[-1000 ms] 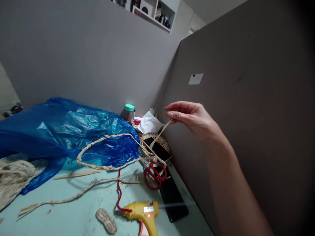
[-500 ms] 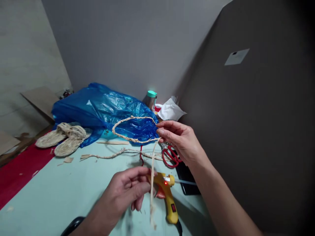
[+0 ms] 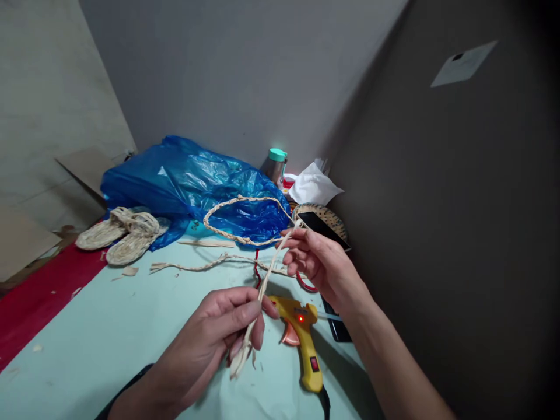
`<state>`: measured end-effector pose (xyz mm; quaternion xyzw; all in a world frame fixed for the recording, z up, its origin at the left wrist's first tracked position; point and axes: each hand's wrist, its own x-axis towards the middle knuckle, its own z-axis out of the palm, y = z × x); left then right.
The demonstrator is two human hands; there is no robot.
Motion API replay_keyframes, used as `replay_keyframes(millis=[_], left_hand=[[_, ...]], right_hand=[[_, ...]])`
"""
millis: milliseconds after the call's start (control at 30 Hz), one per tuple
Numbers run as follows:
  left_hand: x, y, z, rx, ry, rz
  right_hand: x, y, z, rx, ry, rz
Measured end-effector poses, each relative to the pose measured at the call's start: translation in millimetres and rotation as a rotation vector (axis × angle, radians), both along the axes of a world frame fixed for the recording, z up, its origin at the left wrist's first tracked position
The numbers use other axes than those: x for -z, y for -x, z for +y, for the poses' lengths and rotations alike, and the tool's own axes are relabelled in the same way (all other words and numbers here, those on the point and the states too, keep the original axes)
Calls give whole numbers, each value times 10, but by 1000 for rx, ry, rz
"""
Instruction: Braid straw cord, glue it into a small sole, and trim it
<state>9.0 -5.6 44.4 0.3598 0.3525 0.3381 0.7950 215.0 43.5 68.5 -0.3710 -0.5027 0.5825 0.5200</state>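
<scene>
A pale straw strip [image 3: 268, 274] stretches between my two hands above the pale green table [image 3: 109, 326]. My right hand [image 3: 317, 259] pinches its upper end, fingers closed. My left hand [image 3: 219, 338] grips the lower end between thumb and fingers, and the frayed tip hangs below it. A yellow glue gun [image 3: 301, 344] with a red light lies on the table just under my hands. A braided straw loop [image 3: 238, 219] rests behind them against a blue plastic bag [image 3: 188, 186].
Red-handled scissors [image 3: 301, 283] and a dark phone [image 3: 335, 326] lie near the grey partition [image 3: 437, 233] on the right. A woven basket with a phone [image 3: 321, 224], white tissue [image 3: 312, 186] and a teal-capped bottle [image 3: 275, 163] stand at the back. Woven straw sandals [image 3: 122, 236] lie at left.
My right hand came down from the partition with the strip. My left hand came into view and took the strip's lower end. The view tilted down and left.
</scene>
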Motion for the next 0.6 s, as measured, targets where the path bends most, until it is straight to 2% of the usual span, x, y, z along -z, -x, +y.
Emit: replay_keyframes(millis=[200,267,433,600], left_hand=[[31,-41,5,3,-10,65],[26,-62,6,19,-43,113],[49,-92,4,127,-166,191],[66,-122,-30,161,-273,258]], right_hand=[[137,70,-104,-191,21,-109],[146,55,-114,-176,1,-126],[143,-21,-109,-2,-63,-79],[144,57,-174,-45,-28,-18]])
